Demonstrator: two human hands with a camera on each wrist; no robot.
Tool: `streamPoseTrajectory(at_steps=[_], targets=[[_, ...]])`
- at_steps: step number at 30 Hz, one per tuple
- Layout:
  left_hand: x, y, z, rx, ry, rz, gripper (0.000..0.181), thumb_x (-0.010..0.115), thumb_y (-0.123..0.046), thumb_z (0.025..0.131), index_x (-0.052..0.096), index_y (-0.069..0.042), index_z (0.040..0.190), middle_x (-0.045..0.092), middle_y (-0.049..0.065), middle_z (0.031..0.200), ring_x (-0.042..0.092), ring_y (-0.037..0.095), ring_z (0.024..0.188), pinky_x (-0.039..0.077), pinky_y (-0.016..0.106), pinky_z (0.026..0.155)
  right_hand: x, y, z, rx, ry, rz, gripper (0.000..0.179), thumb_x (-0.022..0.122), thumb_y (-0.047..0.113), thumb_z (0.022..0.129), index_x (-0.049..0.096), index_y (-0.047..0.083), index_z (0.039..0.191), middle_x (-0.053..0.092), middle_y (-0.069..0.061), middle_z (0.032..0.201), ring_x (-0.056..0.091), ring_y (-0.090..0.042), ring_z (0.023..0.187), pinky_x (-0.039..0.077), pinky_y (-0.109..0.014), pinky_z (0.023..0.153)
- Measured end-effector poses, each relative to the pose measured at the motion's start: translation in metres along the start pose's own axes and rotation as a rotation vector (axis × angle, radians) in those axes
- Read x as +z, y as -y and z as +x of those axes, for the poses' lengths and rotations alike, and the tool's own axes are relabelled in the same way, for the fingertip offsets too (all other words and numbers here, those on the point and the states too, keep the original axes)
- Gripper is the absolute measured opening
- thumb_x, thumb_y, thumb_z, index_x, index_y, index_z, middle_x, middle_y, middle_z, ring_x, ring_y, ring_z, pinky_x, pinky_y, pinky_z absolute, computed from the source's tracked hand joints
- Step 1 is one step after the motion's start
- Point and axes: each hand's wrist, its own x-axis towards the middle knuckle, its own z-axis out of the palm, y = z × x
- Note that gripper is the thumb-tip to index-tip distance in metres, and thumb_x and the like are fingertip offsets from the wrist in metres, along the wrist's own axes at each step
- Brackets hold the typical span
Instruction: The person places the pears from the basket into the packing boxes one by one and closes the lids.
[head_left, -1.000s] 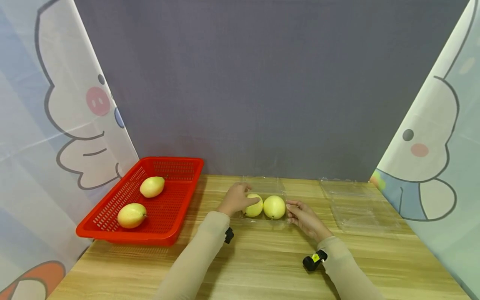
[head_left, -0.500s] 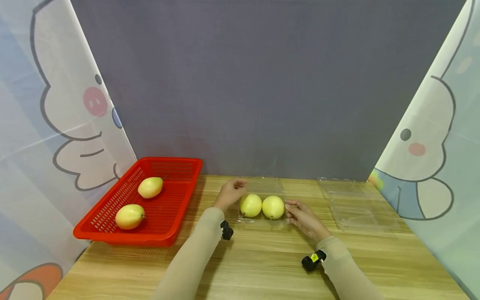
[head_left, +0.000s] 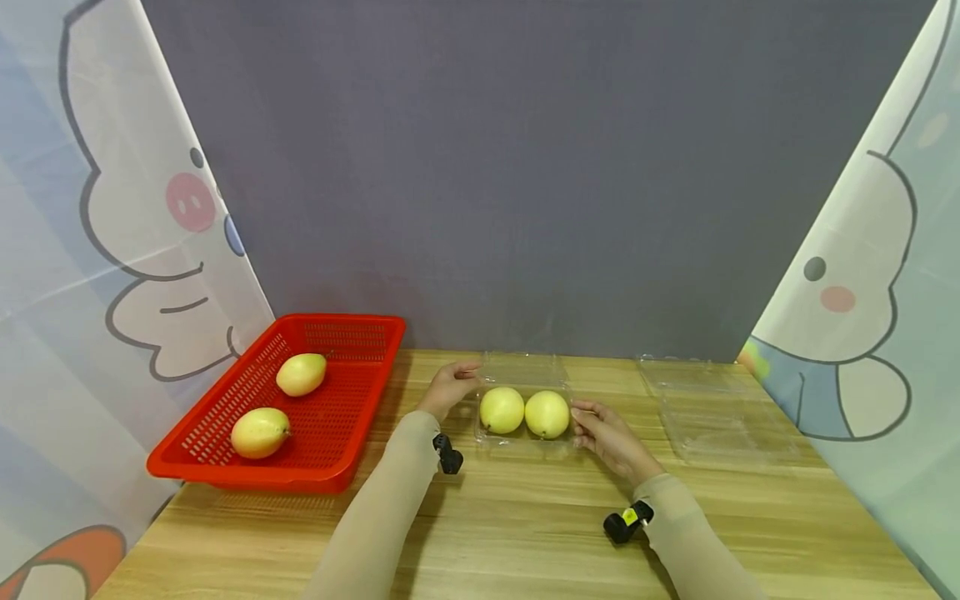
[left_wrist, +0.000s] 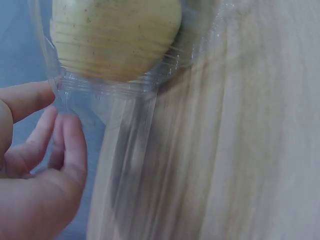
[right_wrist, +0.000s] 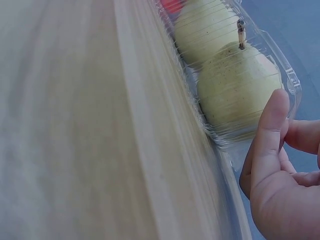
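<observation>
Two yellow-green pears, a left pear (head_left: pixel 502 410) and a right pear (head_left: pixel 547 415), lie side by side in a clear plastic clamshell box (left_wrist: pixel 112 87), whose lid (head_left: pixel 522 367) is folded back. At the box's left side is my left hand (head_left: pixel 450 387); in the left wrist view its fingertips meet around the plastic rim. My right hand (head_left: pixel 611 437) pinches the box's right rim, thumb on the near side, as the right wrist view shows. The stem of one pear (right_wrist: pixel 237 90) is visible through the plastic there.
A red plastic basket (head_left: pixel 367 417) stands at the left with two more yellow fruits, a rear one (head_left: pixel 302 375) and a front one (head_left: pixel 259 432). Another open clear box (head_left: pixel 723 417) lies at the right. A grey backdrop (head_left: pixel 540 183) closes off the table's far side.
My left hand has let go of the left pear, which now sits in the box, and has shifted left to the box's side. The right hand has stayed at the right rim.
</observation>
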Motion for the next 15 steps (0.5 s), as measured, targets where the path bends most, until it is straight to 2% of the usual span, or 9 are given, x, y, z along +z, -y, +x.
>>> streamPoseTrajectory(at_steps=[4, 8, 12, 15], targets=[[-0.0003, 0.0011, -0.001, -0.068, 0.027, -0.073, 0.053, 0.065, -0.006, 0.095, 0.047, 0.01, 0.142, 0.053, 0.024, 0.126, 0.054, 0.033, 0.113, 0.049, 0.042, 0.095, 0.0001, 0.0002, 0.0, -0.003, 0.001, -0.003, 0.048, 0.045, 0.013, 0.108, 0.028, -0.011, 0.145, 0.047, -0.008, 0.101, 0.048, -0.011, 0.081, 0.052, -0.02, 0.068], [-0.0005, 0.0011, -0.002, -0.147, 0.085, -0.115, 0.06, 0.061, -0.011, 0.099, 0.035, 0.011, 0.149, 0.045, 0.028, 0.143, 0.048, 0.041, 0.129, 0.043, 0.048, 0.105, 0.0004, 0.0, -0.0006, -0.003, -0.001, -0.002, 0.048, 0.045, 0.014, 0.108, 0.027, -0.011, 0.146, 0.047, -0.008, 0.101, 0.048, -0.011, 0.081, 0.052, -0.02, 0.068], [-0.0006, 0.0022, -0.0007, -0.175, 0.135, -0.161, 0.062, 0.057, -0.01, 0.102, 0.028, 0.014, 0.15, 0.031, 0.028, 0.155, 0.033, 0.042, 0.142, 0.035, 0.048, 0.112, 0.0006, -0.0002, -0.0011, -0.001, -0.004, -0.003, 0.048, 0.045, 0.014, 0.108, 0.028, -0.011, 0.146, 0.048, -0.008, 0.101, 0.049, -0.01, 0.081, 0.052, -0.02, 0.068], [-0.0003, 0.0032, 0.0005, -0.187, 0.151, -0.211, 0.06, 0.056, -0.008, 0.102, 0.028, 0.017, 0.149, 0.027, 0.028, 0.157, 0.028, 0.04, 0.145, 0.032, 0.046, 0.115, 0.0008, 0.0001, -0.0013, -0.001, -0.005, -0.003, 0.048, 0.046, 0.014, 0.108, 0.028, -0.01, 0.146, 0.048, -0.008, 0.101, 0.049, -0.01, 0.081, 0.052, -0.021, 0.068]])
